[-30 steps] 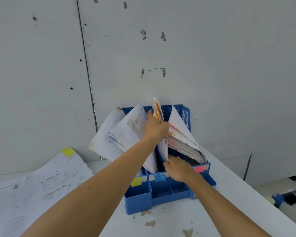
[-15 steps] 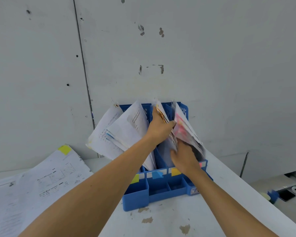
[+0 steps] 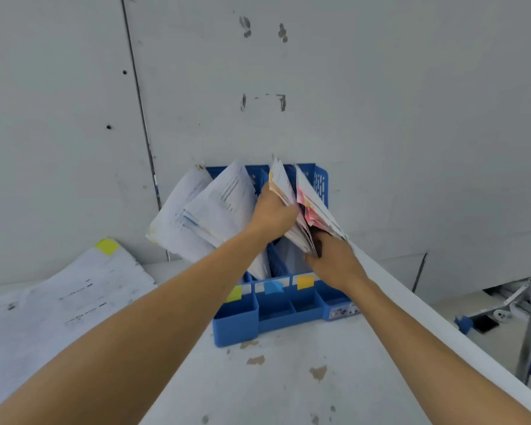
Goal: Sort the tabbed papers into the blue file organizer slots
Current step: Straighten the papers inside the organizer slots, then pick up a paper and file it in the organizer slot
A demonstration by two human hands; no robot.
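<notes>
The blue file organizer (image 3: 288,317) stands on the white table against the wall, its slots marked by yellow-green, blue and orange tabs. White papers (image 3: 209,216) lean out of its left slots. My left hand (image 3: 273,213) grips the upper part of an orange-tabbed stack of papers (image 3: 281,182) in a middle slot. My right hand (image 3: 331,262) holds the lower edge of the pink-marked paper stack (image 3: 313,204) at the rightmost slot. The bottoms of both stacks are hidden behind my hands.
A loose pile of printed sheets with a yellow tab (image 3: 106,246) lies on the table at left. The table's right edge (image 3: 426,311) runs diagonally; below it are a phone and small items on the floor (image 3: 485,323). The wall is directly behind the organizer.
My right hand has risen from the organizer's front tabs to the pink-marked stack and gathered it upright. The left hand stays on the middle stack. The camera has drifted slightly.
</notes>
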